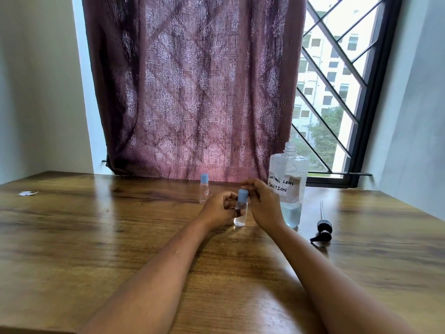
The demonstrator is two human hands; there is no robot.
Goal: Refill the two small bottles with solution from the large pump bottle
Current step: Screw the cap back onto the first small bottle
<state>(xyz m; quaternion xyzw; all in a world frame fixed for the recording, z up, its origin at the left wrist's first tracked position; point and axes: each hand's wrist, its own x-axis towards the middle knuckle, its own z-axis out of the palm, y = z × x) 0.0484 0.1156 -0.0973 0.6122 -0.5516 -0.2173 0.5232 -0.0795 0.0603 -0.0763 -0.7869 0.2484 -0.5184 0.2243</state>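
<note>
A small clear bottle point(240, 216) with a blue cap point(242, 195) stands on the wooden table point(96, 237), liquid showing in its lower part. My left hand point(218, 210) grips its body. My right hand point(262, 201) has its fingers on the blue cap. A second small bottle point(204, 189), also blue-capped, stands behind to the left, untouched. The large clear bottle point(289, 184), labelled "contact lens solution", stands right of my hands with its neck uncapped and liquid low inside. Its black pump head point(322, 229) with tube lies on the table further right.
A purple patterned curtain point(192, 92) hangs behind the table. At the back right a barred window point(337, 92) is uncovered. A small scrap point(28, 193) lies at the far left of the table. White walls close in both sides.
</note>
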